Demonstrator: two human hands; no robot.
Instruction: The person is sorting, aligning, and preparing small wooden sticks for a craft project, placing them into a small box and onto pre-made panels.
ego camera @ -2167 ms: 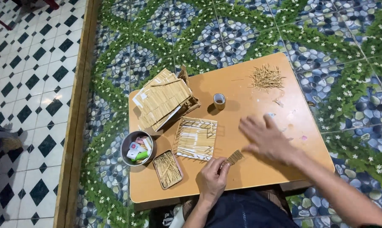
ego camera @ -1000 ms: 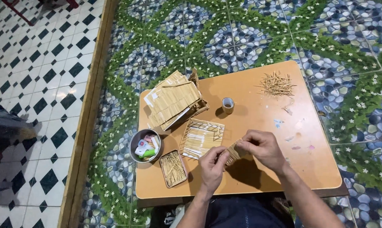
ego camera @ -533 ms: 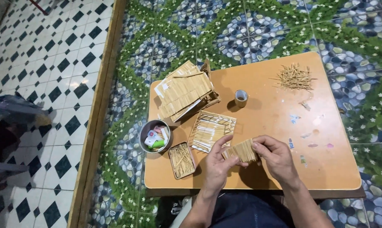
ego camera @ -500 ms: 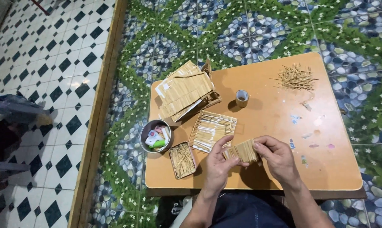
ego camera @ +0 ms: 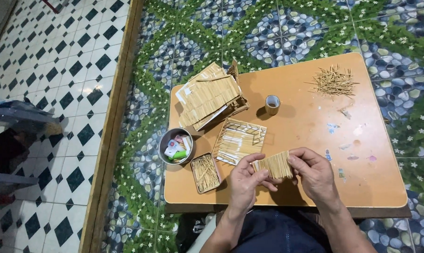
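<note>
Fingers (ego camera: 261, 174) pinching stick panel (ego camera: 273, 166) (both hands)

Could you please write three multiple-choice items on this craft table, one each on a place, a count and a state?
1. Where does the loose heap of sticks lie on the table?
A. far right corner
B. near left corner
C. in the round tin

2. How many hands hold the small stick panel?
A. none
B. one
C. two

3. The roll of tape is:
A. standing on the table
B. held in a hand
C. inside the tin

Answers: 1 A, the heap sits at the far right; 2 C, the left hand and the right hand both grip it; 3 A, it stands alone on the wood.
</note>
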